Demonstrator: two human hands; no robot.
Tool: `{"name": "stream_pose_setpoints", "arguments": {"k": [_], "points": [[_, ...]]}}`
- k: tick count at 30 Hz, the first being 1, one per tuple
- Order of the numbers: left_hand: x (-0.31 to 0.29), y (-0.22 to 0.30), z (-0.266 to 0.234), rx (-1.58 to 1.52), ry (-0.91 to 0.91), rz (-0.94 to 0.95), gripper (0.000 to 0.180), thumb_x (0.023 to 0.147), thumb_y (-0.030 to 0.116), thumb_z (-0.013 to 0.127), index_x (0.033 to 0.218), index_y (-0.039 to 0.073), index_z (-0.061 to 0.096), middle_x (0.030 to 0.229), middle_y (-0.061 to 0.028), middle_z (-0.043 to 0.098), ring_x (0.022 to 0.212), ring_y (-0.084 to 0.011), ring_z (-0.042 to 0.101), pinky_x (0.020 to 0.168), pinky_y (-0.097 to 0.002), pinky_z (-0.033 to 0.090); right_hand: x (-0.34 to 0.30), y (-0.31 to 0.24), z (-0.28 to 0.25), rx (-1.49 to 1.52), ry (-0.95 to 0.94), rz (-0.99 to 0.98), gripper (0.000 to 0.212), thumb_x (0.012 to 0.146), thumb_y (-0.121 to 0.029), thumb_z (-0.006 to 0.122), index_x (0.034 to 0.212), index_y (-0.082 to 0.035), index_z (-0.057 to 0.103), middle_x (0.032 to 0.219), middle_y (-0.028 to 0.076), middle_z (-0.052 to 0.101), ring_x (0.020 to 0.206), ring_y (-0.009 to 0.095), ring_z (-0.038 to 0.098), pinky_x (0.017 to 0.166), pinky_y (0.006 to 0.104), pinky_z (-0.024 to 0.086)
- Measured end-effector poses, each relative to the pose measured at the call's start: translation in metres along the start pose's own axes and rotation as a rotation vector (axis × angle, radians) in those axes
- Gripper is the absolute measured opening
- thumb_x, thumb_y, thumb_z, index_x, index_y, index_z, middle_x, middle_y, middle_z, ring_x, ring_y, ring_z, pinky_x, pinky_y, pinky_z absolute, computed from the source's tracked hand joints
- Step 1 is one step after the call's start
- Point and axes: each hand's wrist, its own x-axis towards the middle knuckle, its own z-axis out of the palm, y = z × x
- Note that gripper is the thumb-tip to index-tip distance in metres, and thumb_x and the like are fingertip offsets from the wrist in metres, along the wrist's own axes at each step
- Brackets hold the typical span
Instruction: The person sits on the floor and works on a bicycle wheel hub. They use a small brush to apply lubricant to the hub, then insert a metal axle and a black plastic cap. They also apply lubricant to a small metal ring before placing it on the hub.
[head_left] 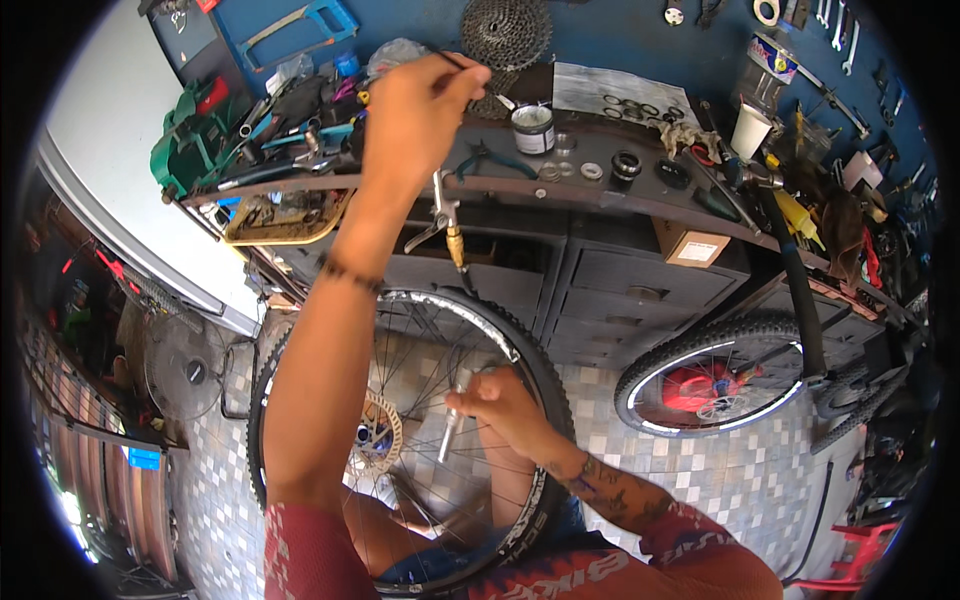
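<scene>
the bike wheel stands upright in your lap, knobby tyre still on, disc rotor facing left. your right hand is curled around a small silver tool among the spokes. your left hand is raised to the cluttered workbench, fingers pinching a thin dark rod. a second wheel leans on the drawers to the right.

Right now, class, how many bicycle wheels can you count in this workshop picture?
2. One wheel stands in front of the person, with the right hand at its spokes; another wheel is on the bike at right. Others may be hidden.
</scene>
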Motion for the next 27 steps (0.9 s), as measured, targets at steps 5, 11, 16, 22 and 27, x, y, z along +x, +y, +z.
{"name": "stream_pose_setpoints", "arguments": {"k": [5,11,16,22,27], "points": [[0.029,-0.032,0.05,0.393,-0.274,-0.023,0.032,0.098,0.033,0.078,0.094,0.001,0.081,0.076,-0.009,0.074,0.069,-0.019,0.065,0.07,-0.037,0.051,-0.041,0.012,-0.026,0.158,0.141,-0.01,0.032,0.102,-0.028,0.077,0.11,0.003,0.076,0.101,0.004,0.074,0.095,0.011,0.064,0.09,0.028,0.05],[0.031,-0.004,0.037,0.303,-0.203,-0.134,0.035,0.097,0.037,0.076,0.092,0.003,0.081,0.074,-0.0113,0.075,0.065,-0.0212,0.068,0.068,-0.0383,0.053,-0.057,0.008,-0.048,0.258,0.247,0.07,0.03,0.103,-0.019,0.075,0.121,0.004,0.076,0.107,0.006,0.076,0.101,0.012,0.067,0.095,0.0279,0.051],[-0.039,0.046,-0.021,-0.209,0.111,-0.137,0.033,0.105,0.028,0.071,0.108,-0.004,0.078,0.092,-0.0059,0.079,0.076,-0.0069,0.06,0.067,-0.0234,0.047,-0.048,-0.023,-0.043,0.205,0.289,-0.018,0.028,0.104,-0.019,0.073,0.119,0.005,0.075,0.108,0.007,0.077,0.101,0.011,0.067,0.093,0.0262,0.052],[-0.249,0.076,-0.063,-0.444,0.274,-0.562,0.029,0.11,0.023,0.064,0.106,-0.005,0.07,0.094,-0.0183,0.078,0.071,-0.0164,0.064,0.068,-0.0287,0.052,-0.044,-0.031,-0.015,0.221,0.177,-0.215,0.021,0.1,-0.007,0.077,0.117,0.006,0.076,0.107,0.009,0.078,0.099,0.012,0.071,0.09,0.0274,0.056],[-0.312,0.077,-0.076,-0.493,0.388,-0.649,0.029,0.111,0.022,0.063,0.11,-0.006,0.068,0.094,-0.0199,0.076,0.074,-0.0173,0.065,0.071,-0.0301,0.052,-0.051,-0.034,0.001,0.143,0.108,-0.106,0.025,0.099,-0.011,0.08,0.118,0.006,0.075,0.107,0.008,0.079,0.098,0.009,0.071,0.088,0.0266,0.056]]}}
